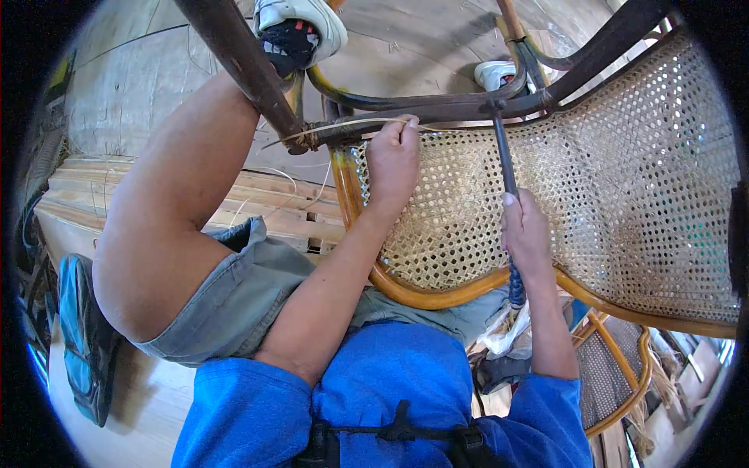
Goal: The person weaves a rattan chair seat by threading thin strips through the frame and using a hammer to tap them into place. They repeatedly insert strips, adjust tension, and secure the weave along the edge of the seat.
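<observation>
Two hands (394, 160) (527, 234), left holding cane strip (351, 122), right gripping hammer (505, 160), caned chair (456, 207)

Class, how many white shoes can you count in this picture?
2: one white shoe at the top, left of centre; a second white shoe just above the hammer.

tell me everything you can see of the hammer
The hammer is slim and dark, with a small dark head, a straight, metal-looking shaft and a ridged blue-black grip. The person's right hand closes around its handle, leaving the grip's lower end showing below. It points away from the body, leaning slightly left toward the head, and crosses over the woven cane panel. Its head is at the dark chair rail; whether they touch is unclear.
</observation>
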Demonstrator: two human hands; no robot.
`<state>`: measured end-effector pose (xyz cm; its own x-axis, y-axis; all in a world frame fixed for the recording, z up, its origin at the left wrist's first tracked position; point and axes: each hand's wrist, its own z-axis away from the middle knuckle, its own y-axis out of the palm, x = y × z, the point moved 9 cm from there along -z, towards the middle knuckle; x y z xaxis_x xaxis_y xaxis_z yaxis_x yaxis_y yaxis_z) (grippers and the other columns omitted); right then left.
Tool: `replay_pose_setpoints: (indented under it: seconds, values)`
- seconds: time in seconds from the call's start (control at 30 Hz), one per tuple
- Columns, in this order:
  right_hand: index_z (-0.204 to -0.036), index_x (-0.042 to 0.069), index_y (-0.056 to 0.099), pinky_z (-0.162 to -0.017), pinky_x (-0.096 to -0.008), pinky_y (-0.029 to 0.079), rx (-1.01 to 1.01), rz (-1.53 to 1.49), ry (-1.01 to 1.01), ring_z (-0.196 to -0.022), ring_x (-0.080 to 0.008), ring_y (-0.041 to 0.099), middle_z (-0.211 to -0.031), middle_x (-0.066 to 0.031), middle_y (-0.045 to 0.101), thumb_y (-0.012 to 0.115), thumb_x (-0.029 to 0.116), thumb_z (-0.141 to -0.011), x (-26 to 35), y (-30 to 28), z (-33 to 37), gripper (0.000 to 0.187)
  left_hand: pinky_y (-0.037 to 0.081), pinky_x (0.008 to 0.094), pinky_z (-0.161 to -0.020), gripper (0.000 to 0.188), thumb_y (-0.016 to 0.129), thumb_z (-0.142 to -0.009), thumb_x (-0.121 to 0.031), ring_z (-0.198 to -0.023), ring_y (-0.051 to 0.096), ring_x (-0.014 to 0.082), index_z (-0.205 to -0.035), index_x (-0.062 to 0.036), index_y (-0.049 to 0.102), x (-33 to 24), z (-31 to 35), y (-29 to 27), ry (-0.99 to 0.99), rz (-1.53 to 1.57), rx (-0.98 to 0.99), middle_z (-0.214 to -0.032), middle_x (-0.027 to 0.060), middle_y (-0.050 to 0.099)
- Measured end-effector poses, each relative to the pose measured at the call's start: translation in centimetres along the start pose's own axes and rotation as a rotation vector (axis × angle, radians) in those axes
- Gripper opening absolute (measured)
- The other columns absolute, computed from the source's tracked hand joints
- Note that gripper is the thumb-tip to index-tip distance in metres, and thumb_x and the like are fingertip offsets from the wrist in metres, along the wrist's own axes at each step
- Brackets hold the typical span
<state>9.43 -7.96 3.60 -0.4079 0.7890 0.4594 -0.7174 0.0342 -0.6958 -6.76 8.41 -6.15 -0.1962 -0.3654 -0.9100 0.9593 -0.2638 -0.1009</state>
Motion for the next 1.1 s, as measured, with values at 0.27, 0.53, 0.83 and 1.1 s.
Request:
replay_pose_setpoints:
  seconds: [0.27,0.53,0.83,1.1]
  values:
    - [-0.087,-0.002,0.050,-0.054,-0.0405,0.045,0.041,0.001,0.122,-0.054,-0.0279,0.057,-0.060,-0.0156,0.054,0.042,0.030,-0.095,-0.7,0.8,-0.2,0.033,0.048,0.0300,-0.072,0.022,0.053,-0.088,-0.014,-0.073,0.063,0.0199,-0.097,0.0030,0.065,-0.3,-0.1,0.1,0.000,-0.034,0.019,-0.084,0.0153,0.067]
    - [-0.087,-0.002,0.051,-0.060,-0.0436,0.045,0.122,0.014,0.233,-0.062,-0.0359,0.058,-0.066,-0.0210,0.056,0.040,0.032,-0.094,-0.6,0.7,-0.2,0.037,0.046,0.0299,-0.065,0.023,0.053,-0.090,-0.016,-0.066,0.059,0.0158,-0.095,0.0027,0.065,-0.4,0.1,-0.1,0.008,-0.069,0.015,-0.075,0.0141,0.066]
    - [-0.091,0.001,0.056,-0.072,-0.0467,0.045,-0.060,0.567,0.085,-0.079,-0.0375,0.058,-0.083,-0.0195,0.060,0.046,0.032,-0.092,0.1,-3.0,0.0,0.033,0.037,0.0257,-0.050,0.031,0.049,-0.092,-0.029,-0.054,0.049,0.0105,-0.083,-0.0025,0.062,1.1,2.7,0.6,-0.319,0.039,0.283,-0.067,0.0028,0.056]
    - [-0.110,0.004,0.055,-0.086,-0.0418,0.043,-0.502,0.638,-0.356,-0.099,-0.0338,0.051,-0.107,-0.0158,0.055,0.058,0.012,-0.084,2.4,-5.3,1.1,0.028,0.052,0.0383,-0.074,0.087,0.028,-0.083,-0.074,-0.086,0.063,0.0265,-0.115,0.0034,0.053,-2.4,9.5,6.5,-0.814,0.969,0.962,-0.099,0.0135,0.063]
